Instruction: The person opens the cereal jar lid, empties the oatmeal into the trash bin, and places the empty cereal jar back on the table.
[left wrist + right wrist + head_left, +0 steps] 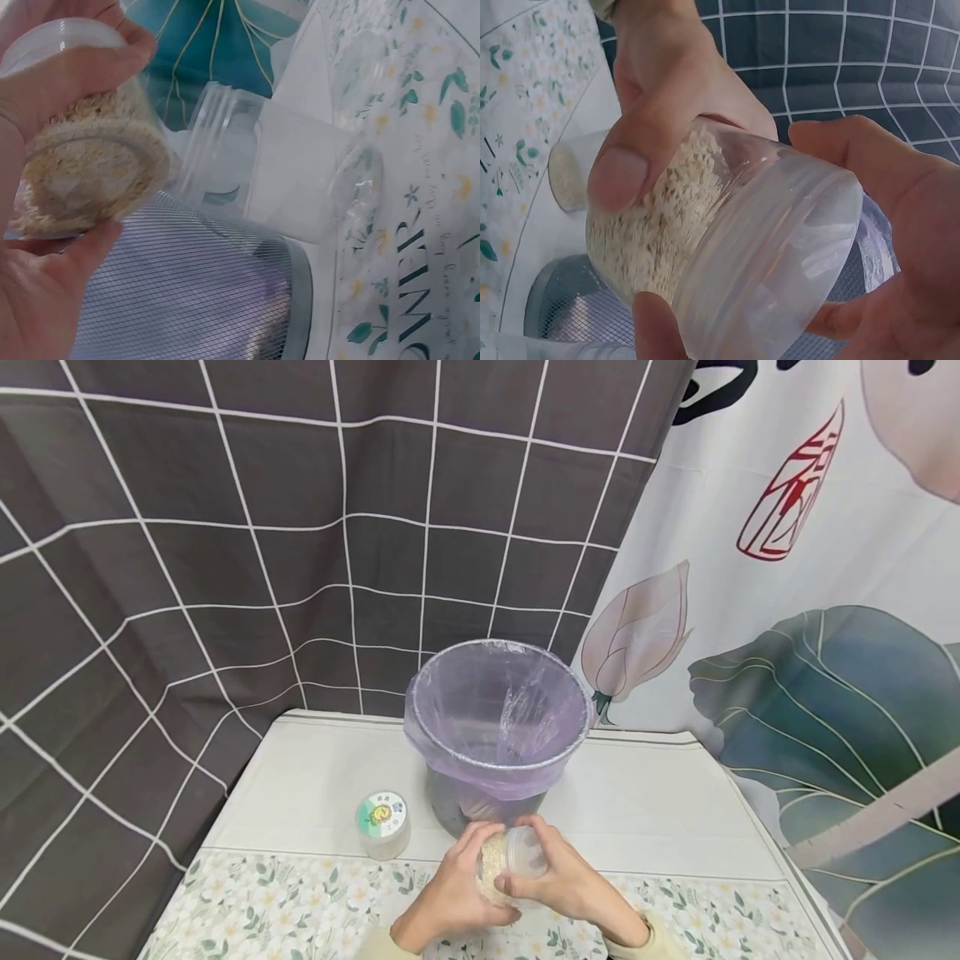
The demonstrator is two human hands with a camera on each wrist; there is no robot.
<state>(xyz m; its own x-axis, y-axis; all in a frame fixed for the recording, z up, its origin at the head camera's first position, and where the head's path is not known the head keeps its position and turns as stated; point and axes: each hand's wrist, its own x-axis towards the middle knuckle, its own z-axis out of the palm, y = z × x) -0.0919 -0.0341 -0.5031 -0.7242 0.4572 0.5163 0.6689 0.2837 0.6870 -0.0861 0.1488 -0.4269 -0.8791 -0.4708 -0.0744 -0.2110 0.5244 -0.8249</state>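
My left hand (457,885) grips a clear plastic jar (492,864) of pale flakes round its body, the thumb lying along its side. My right hand (570,877) holds the translucent lid (772,262), with fingers and thumb spread round its rim. The jar is tilted sideways in front of the bin, its lid end towards my right. In the left wrist view, an uncovered, empty clear jar (292,172) stands beside the bin; in the head view my hands hide it.
Behind my hands stands a mesh bin (450,797) lined with a purple bag (480,781). A lidded jar (384,822) with a green and white label is to its left. A floral cloth (300,893) covers the table's front. Grid-patterned curtain (300,485) hangs behind.
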